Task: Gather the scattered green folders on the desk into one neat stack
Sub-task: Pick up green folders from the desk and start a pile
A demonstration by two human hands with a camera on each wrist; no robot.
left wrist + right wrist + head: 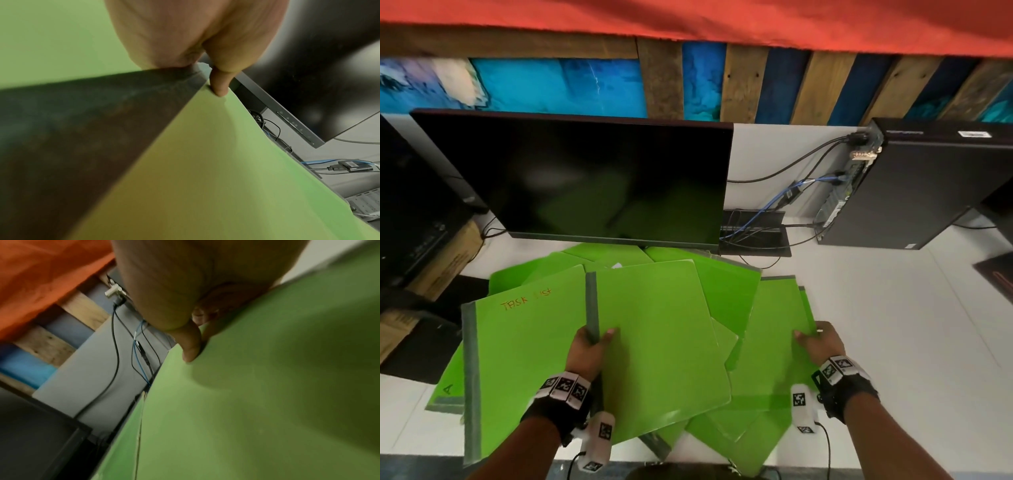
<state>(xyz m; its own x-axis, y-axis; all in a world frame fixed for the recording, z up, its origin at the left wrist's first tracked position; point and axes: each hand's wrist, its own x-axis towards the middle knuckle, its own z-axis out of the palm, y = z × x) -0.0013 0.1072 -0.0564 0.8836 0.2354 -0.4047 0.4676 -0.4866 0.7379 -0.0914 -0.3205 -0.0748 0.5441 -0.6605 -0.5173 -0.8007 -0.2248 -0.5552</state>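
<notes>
Several green folders lie overlapping on the white desk (876, 325) in front of the monitor. My left hand (594, 341) grips the grey spine of a large top folder (664, 335), thumb on its cover, fingers under; the left wrist view shows that thumb on the green folder cover (205, 162) beside the grey spine (92, 129). To its left lies a folder (527, 342) lettered "TASK LIST". My right hand (816, 341) pinches the right edge of another folder (770, 342), lower in the pile; the right wrist view shows the thumb on that green folder (246, 402).
A dark monitor (585, 178) stands right behind the folders. A black computer case (928, 185) with cables (791, 198) sits at the back right. Cardboard boxes (445, 260) and dark equipment are at the left. Bare desk lies to the right of the pile.
</notes>
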